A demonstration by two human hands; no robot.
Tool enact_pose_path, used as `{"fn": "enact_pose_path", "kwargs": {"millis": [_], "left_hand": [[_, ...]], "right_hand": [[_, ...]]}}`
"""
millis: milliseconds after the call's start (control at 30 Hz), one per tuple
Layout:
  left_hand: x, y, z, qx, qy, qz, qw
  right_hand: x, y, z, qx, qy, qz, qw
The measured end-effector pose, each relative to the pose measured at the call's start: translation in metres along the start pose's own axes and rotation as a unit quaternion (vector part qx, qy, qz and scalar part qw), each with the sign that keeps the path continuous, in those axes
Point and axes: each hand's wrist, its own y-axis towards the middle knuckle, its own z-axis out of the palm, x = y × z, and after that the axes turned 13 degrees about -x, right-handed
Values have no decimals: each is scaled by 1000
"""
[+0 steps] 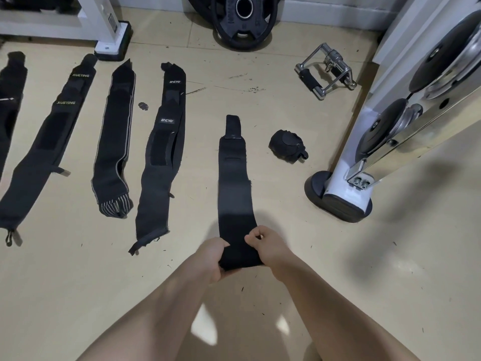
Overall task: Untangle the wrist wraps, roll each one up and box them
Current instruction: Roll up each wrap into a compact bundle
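A plain black wrist wrap [234, 188] lies stretched out on the floor, its narrow end pointing away from me. My left hand [212, 259] grips the left side of its near end. My right hand [265, 244] pinches the right side of that end. A rolled-up black wrap [286, 147] sits on the floor to the right of the flat one. Several other wraps lie flat in a row to the left: an ANCYO one [161, 157], a grey-edged one [114, 142], a XUETING one [44, 149] and one cut off at the left border [10, 100]. No box is in view.
A white machine post with a black foot [341, 196] stands at the right. A chrome cable handle [325, 71] lies behind it, a black weight plate [243, 20] leans on the far wall, and a white frame foot [112, 40] stands at the back left.
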Motion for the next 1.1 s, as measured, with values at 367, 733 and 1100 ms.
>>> {"fn": "enact_pose_path", "kwargs": {"millis": [367, 733, 1100], "left_hand": [[5, -4, -4, 174, 50, 117, 977], [-1, -17, -6, 101, -3, 12, 995], [3, -12, -9, 81, -3, 51, 995]], "right_hand": [[10, 11, -10, -47, -57, 24, 997], [8, -7, -34, 199, 7, -27, 980], [10, -16, -30, 155, 5, -38, 987]]}}
